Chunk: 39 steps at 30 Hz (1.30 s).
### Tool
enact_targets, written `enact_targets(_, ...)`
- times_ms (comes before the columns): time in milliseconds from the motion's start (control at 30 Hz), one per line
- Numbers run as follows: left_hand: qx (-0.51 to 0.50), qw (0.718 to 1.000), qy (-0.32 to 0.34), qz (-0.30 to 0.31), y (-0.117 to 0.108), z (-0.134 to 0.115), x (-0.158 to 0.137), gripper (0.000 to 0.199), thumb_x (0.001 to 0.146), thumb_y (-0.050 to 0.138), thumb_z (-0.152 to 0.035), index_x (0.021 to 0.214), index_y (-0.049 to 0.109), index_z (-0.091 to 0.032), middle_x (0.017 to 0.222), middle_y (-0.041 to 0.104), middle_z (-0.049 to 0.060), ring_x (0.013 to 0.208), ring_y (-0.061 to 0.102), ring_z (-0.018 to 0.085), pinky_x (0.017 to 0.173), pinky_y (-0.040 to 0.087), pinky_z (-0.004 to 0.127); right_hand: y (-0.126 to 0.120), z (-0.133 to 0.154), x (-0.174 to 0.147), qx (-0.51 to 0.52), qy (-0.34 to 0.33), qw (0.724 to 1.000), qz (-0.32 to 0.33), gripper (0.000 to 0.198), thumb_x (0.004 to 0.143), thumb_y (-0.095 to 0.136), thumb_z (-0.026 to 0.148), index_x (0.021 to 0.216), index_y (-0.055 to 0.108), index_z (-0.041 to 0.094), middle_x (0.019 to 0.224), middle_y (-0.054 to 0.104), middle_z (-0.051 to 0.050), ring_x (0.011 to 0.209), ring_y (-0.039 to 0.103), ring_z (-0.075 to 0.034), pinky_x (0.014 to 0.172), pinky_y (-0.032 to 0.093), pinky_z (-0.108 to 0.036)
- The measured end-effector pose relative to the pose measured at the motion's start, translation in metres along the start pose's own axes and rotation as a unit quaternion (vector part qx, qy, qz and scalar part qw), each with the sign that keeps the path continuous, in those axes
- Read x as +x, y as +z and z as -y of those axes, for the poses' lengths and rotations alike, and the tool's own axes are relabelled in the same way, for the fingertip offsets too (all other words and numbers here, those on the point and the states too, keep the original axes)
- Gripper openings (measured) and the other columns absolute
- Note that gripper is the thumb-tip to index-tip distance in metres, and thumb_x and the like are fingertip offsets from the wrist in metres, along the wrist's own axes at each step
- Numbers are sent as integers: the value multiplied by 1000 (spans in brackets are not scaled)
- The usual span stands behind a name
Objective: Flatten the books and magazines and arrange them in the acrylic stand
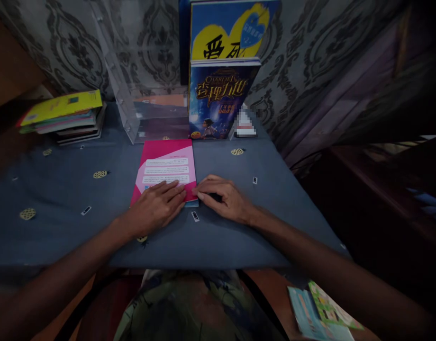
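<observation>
A pink and magenta book (168, 152) with white text boxes lies on the cloth-covered table in front of me. My left hand (157, 204) rests flat across its near part, fingers stretched out and palm down. At the book's near right corner, my right hand (223, 196) is curled, with thumb and forefinger closed on the edge of the cover. A thin blue strip shows beneath the cover at that corner. The exact grip of the right fingertips is partly hidden.
Behind the book stands a clear acrylic book rack (123, 102); a dark blue book (221, 99) and a blue-yellow book (211, 28) are upright there. A stack of books (67, 113) lies left on the grey tablecloth (61, 237). More books (317, 312) sit below, at right.
</observation>
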<state>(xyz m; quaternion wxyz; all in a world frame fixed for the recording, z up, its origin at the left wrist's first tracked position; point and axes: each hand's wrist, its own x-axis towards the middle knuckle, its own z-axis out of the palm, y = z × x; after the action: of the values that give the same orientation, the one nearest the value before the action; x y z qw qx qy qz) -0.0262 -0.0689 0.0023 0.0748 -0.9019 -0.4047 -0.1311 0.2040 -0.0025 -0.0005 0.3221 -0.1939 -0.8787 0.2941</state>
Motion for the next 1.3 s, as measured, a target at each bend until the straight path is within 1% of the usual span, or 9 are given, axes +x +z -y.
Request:
enact_targets(167,13,1000,2,-19,5,0,-3,33,105,44,-29,124,65,-12,128,70,14,127,62,27,106,51,46,4,-1,-3,-67,-75,995,1,20,98,54,21,96,73,18,94,76,-9,91,68,-22,87,55,-41)
enact_targets(400,-55,998,-12,-16,5,7,-8,38,106,43,-37,130,64,-17,134,67,12,131,59,25,110,48,45,5,-1,-8,-141,-116,983,16,17,100,57,25,97,71,17,97,75,-10,95,65,-23,86,55,-41)
enact_targets(500,-120,992,-36,24,2,17,-12,43,106,40,-42,141,56,-23,149,55,8,142,48,22,118,39,45,6,0,-8,-148,-117,982,20,17,100,56,26,98,70,16,96,75,-10,96,65,-23,87,55,-41)
enact_targets(600,-163,981,-52,92,1,33,-10,54,107,32,-51,154,39,-26,162,37,5,151,31,19,124,26,43,6,0,-8,-150,-114,982,16,14,99,58,25,98,70,17,95,75,-9,95,65,-23,86,56,-40)
enact_targets(700,-172,971,-77,147,4,58,1,61,106,25,-57,158,29,-26,166,26,4,155,20,19,126,18,42,7,0,-8,-147,-116,982,14,12,98,59,22,99,70,17,97,75,-9,95,66,-22,86,56,-39)
enact_targets(800,-141,968,-116,172,9,92,18,65,105,24,-58,160,26,-22,167,19,6,156,15,21,126,15,43,7,-1,-8,-145,-125,981,7,11,97,59,20,100,69,18,97,76,-9,95,67,-22,86,56,-39)
enact_targets(900,-95,971,-157,156,15,124,32,66,106,22,-54,159,25,-15,167,18,10,156,16,24,126,13,45,7,0,-6,-145,-118,982,10,11,97,59,21,101,69,18,96,75,-9,95,67,-22,85,57,-39)
enact_targets(1000,-80,976,-155,132,21,142,36,64,106,19,-49,159,26,-14,167,22,10,155,19,23,125,15,44,6,4,-5,-145,-104,984,23,11,98,58,19,103,68,19,98,75,-9,98,67,-22,85,58,-38)
enact_targets(1300,-69,980,-161,97,33,141,34,62,105,17,-48,157,32,-17,166,26,8,155,22,23,125,16,46,3,12,-4,-179,-76,980,53,23,98,54,22,119,63,17,113,72,-16,109,65,-25,91,57,-43)
